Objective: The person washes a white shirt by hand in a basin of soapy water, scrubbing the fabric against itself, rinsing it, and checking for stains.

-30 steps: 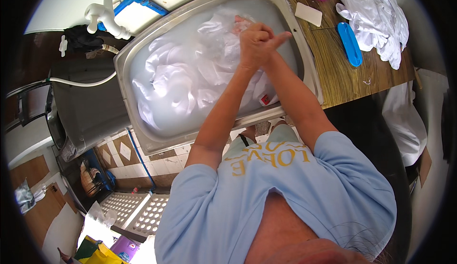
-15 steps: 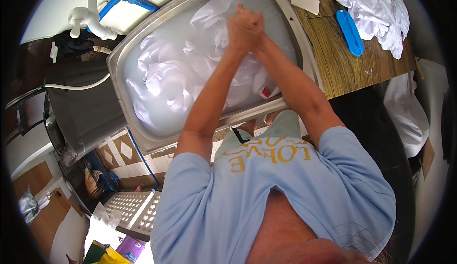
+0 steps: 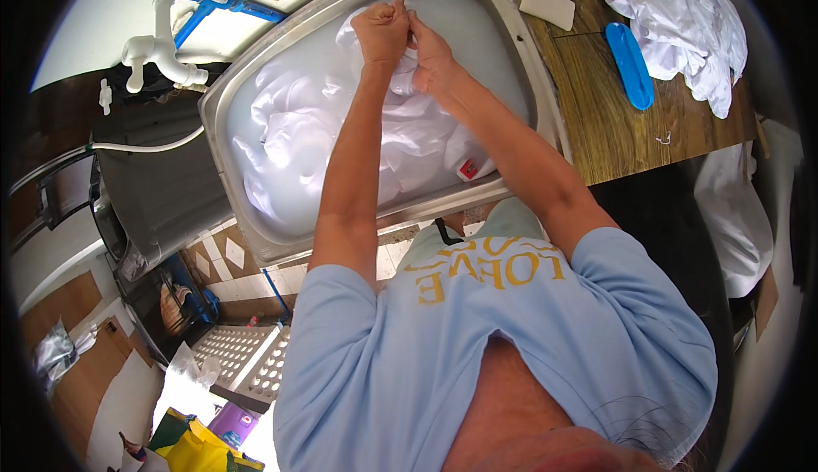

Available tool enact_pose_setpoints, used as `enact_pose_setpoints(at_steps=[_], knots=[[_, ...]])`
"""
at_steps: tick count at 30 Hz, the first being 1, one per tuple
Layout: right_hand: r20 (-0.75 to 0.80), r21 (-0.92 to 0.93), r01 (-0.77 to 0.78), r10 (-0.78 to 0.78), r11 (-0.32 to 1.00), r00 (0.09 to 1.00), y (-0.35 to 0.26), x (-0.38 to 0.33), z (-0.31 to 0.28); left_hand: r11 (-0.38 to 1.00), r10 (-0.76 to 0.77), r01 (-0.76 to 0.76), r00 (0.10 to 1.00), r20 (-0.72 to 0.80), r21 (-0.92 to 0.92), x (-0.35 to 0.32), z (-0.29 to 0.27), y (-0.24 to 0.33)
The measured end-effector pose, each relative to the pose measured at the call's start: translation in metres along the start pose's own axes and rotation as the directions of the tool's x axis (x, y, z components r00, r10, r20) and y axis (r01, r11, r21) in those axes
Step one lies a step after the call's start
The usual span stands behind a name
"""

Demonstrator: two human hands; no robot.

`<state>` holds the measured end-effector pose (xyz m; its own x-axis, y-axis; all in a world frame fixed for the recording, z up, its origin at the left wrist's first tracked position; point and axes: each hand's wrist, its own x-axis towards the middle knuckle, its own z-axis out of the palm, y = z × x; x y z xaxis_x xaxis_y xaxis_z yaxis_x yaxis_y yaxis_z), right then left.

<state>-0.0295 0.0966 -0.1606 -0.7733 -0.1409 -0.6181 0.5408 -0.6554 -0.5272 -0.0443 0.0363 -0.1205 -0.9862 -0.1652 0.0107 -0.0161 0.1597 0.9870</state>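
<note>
My left hand (image 3: 382, 36) is closed in a fist over the far part of the metal sink (image 3: 223, 165). Beside it, my right hand (image 3: 433, 56) has its fingers curled, its fingertips close to the left hand. A bunched part of a wet white cloth (image 3: 404, 78) shows between and below both hands, apparently gripped by them. More of the white fabric (image 3: 298, 127) lies soaking in cloudy water, spread through the middle and left of the sink. Near the sink's front edge a small red tag (image 3: 468, 169) shows on the white material.
Right of the sink, a wooden counter (image 3: 596, 144) holds a beige soap bar (image 3: 547, 7), a blue oblong brush (image 3: 630, 66) and a white cloth heap (image 3: 682, 20). A white tap (image 3: 162, 50) on blue pipe stands at the back left. A pale hose (image 3: 145, 146) reaches the sink's left side.
Both hands were pressed together over the sink. They have shifted left and slightly separated, with the left hand now a fist beside the right and white cloth showing between them.
</note>
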Motion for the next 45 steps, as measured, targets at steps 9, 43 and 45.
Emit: enact_pose_setpoints(at_steps=[9, 43, 45], knots=[[0.18, 0.301, -0.094, 0.041, 0.949, 0.983, -0.005, 0.0, -0.015, 0.83, 0.541, -0.53, 0.841, -0.019, 0.172, 0.0, 0.011, -0.054], [0.015, 0.242, 0.185, -0.194, 0.953, 0.981, -0.04, -0.024, -0.035, 0.998, 0.043, -0.043, 0.999, 0.007, -0.052, 0.024, -0.053, -0.023], [-0.007, 0.178, 0.25, -0.253, 0.952, 0.968, -0.05, -0.025, -0.043, 0.993, -0.047, 0.06, 0.992, 0.121, -0.106, 0.011, -0.065, -0.006]])
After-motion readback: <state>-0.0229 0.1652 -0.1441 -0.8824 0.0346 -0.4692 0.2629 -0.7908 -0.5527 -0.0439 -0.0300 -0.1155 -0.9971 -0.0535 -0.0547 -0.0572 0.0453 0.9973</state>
